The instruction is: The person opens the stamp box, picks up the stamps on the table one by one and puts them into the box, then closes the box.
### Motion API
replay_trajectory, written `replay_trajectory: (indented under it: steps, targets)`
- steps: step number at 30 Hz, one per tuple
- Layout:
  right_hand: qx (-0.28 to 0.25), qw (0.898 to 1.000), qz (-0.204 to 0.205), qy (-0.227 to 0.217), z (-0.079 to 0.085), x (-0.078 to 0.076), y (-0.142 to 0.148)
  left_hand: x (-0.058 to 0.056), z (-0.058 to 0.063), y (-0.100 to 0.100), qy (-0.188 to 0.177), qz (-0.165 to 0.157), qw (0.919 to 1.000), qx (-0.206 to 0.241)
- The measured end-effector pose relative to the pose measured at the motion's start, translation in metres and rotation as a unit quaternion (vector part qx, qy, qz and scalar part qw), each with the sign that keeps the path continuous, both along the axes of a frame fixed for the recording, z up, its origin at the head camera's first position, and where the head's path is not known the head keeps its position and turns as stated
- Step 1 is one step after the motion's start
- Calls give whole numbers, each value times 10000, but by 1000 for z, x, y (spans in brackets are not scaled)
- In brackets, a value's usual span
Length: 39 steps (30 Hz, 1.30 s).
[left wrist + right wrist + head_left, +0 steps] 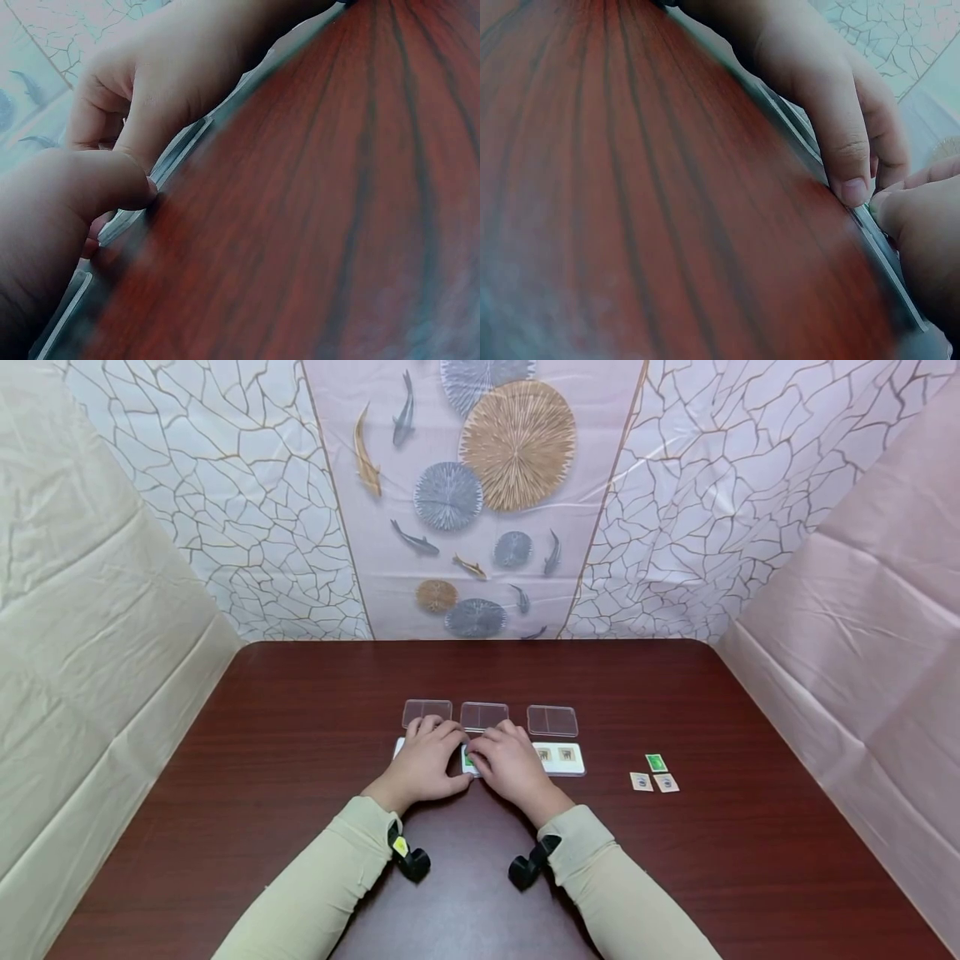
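My left hand [426, 760] grips the left side of the middle white-lined plastic case [466, 769]; its thumb [853, 187] lies at the near edge. My right hand [513, 768] bends over the same case from the right. Its fingertips pinch a small green stamp [468, 761] inside, mostly covered by the fingers. To the right, another case [576, 768] holds two beige stamps [567, 754]. A third case [399, 744] peeks out behind my left hand, most of it hidden. In the left wrist view both hands meet at the case edge [124, 225].
Behind the cases lie three clear lids, at left [427, 712], middle [483, 716] and right [552, 721]. Off to the right are a loose green stamp [656, 763] and two beige ones [641, 782]. Everything sits on a dark red wooden table [300, 710] with cloth around it.
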State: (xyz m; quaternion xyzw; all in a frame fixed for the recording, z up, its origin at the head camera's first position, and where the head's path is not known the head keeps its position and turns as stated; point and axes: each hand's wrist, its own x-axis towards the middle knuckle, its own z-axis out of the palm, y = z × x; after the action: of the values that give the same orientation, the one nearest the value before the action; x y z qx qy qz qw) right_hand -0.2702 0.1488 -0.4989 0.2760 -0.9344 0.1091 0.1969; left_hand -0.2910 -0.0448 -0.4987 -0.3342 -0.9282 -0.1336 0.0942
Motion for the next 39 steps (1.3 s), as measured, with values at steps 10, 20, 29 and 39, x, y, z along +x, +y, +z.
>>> replay_trajectory:
  steps: [10, 20, 29, 39]
  targets:
    - [-590, 9979, -51, 263, 0, 2, 3, 0, -1, 1, 1, 41, 10000, 5]
    - [-1274, 9805, -54, 1493, 5, 5, 65, 0, -2, 2, 63, 100, 9999, 5]
    - [-1397, 9748, -644, 1615, 2, 9, 155, -1, -3, 1, -1, 144, 9999, -74]
    - [-1420, 9774, -1549, 218, 6, 37, 238, -1, -4, 1, 113, 74, 9999, 108]
